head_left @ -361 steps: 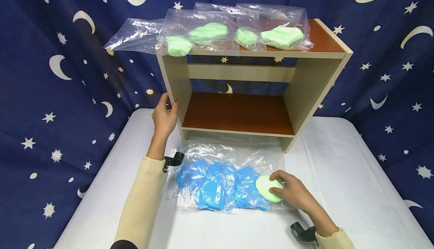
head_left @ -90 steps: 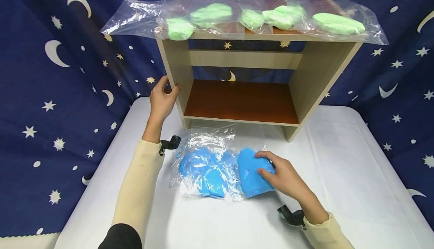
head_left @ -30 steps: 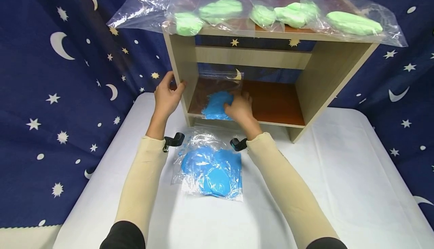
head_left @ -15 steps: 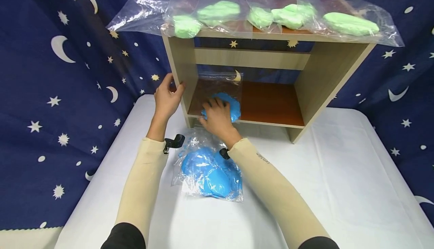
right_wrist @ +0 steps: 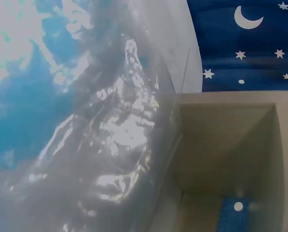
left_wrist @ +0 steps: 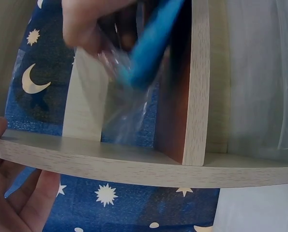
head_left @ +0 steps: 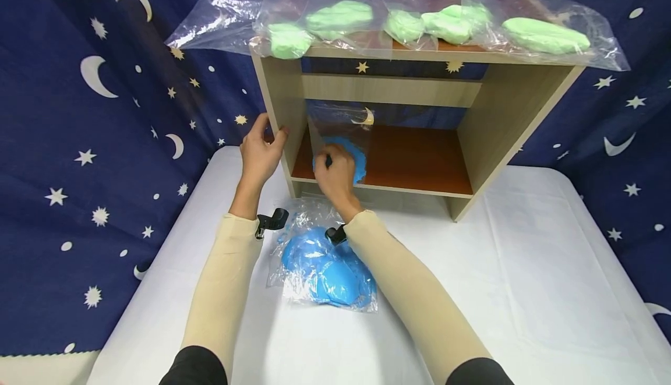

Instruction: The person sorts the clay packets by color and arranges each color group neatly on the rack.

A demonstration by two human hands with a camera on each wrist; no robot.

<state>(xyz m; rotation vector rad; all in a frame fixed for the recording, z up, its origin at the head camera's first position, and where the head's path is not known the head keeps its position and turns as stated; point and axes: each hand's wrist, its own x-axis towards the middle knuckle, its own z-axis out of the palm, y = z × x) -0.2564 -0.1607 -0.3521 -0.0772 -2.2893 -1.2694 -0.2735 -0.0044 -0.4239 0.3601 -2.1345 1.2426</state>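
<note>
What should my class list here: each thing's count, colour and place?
Shelf unit: one, pale wood and red-brown, on the tablecloth.
Lumps: five, light green, in clear bags atop the unit.
Held bag: one, clear with blue contents, at the lower board.
Other bags: several, clear with blue contents, before the unit.
Tablecloth: one, white, under the unit.
Curtain: count unclear, navy with moons and stars, behind the unit.
Wrist cameras: two, black, one per wrist.
Sleeves: two, cream and black, both arms.
Left hand: one, bare, gripping the unit's left side.
Right hand: one, bare, holding that bag.
</note>
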